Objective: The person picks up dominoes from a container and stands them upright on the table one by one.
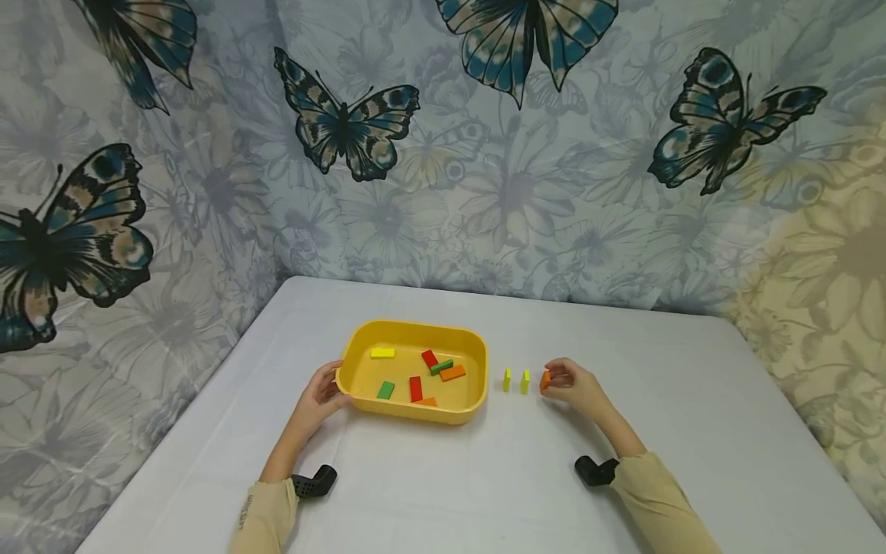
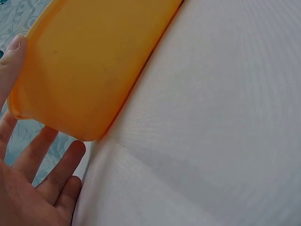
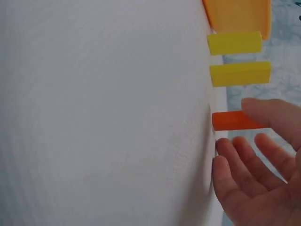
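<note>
A yellow plastic tray (image 1: 415, 412) stands on the table with several red, green, orange and yellow blocks in it. My left hand (image 1: 320, 394) rests against its left end; in the left wrist view the thumb (image 2: 15, 59) touches the tray wall and the other fingers spread loosely beside the corner. To the right of the tray, two yellow blocks (image 3: 240, 74) stand upright in a row. Beyond them my right hand (image 1: 574, 382) pinches an upright orange block (image 3: 230, 121) between thumb and forefinger, its lower end at the tabletop. Part of that block is hidden behind the thumb.
A white cloth covers the table (image 1: 450, 485). Behind it hangs a patterned fabric (image 1: 512, 200) with butterflies and flowers. A black wrist device (image 1: 315, 482) is on the left forearm, and another black device (image 1: 595, 471) is on the right.
</note>
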### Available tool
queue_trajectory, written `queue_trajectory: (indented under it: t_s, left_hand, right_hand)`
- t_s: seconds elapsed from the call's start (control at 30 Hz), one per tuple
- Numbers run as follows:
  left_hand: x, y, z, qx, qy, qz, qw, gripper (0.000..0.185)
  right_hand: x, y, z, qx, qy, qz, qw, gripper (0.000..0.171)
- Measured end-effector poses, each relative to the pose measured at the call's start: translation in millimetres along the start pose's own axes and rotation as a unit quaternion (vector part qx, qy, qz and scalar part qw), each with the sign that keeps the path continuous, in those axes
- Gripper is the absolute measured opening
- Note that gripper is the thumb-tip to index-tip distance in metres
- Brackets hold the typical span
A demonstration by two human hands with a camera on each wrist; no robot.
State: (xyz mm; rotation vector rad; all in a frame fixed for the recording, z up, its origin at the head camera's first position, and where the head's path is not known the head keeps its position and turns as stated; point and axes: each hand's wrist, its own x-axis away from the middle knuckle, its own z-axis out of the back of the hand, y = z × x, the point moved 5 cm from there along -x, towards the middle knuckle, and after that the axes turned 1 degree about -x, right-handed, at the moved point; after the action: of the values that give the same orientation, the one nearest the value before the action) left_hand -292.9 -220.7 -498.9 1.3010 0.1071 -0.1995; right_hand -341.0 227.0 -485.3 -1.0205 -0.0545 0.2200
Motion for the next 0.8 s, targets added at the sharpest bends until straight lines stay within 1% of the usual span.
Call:
queue_trajectory:
  t_s: [0.07,0.17,0.3,0.4,0.5,0.6,0.67,0.73,0.8]
  left_hand:
    - [-0.6,0.3,0.3,0.001,0.004,0.002,1.0000,0.062]
    - [-1.0,1.1,0.7,0.002,0.004,0.006,1.0000,0.062]
    - [-0.9,2.2,0.3,0.009,-0.001,0.009,0.9999,0.063]
    - [-0.8,5.5,-0.9,0.018,-0.003,0.011,0.9998,0.062]
    - [2.1,14.9,-0.5,0.014,-0.002,0.006,0.9999,0.060]
    - [4.8,25.4,-1.5,0.007,-0.003,-0.003,1.0000,0.060]
    - [6.0,29.6,-2.5,0.007,-0.006,-0.006,0.9999,0.060]
    - [6.5,30.9,-3.2,0.007,-0.009,-0.007,0.9999,0.060]
    - [7.3,30.6,-3.3,0.006,-0.011,-0.009,0.9999,0.060]
  right_hand:
    - [0.9,-4.3,1.2,0.011,0.001,0.005,1.000,0.046]
    - [2.2,-18.4,5.3,0.027,0.028,0.036,0.999,0.047]
    - [2.0,-50.8,8.2,0.033,0.079,0.096,0.992,0.041]
    - [-2.2,-77.3,0.4,0.025,0.089,0.132,0.987,0.033]
    - [-9.8,-100.3,-20.1,0.015,0.076,0.152,0.985,0.023]
    - [-18.2,-114.8,-47.1,0.004,0.039,0.156,0.987,0.018]
    - [-23.4,-120.6,-65.8,0.013,0.015,0.151,0.988,0.018]
    - [-28.5,-124.1,-83.4,0.022,-0.005,0.137,0.990,0.018]
    - [-32.1,-126.2,-101.6,0.048,-0.027,0.118,0.992,0.019]
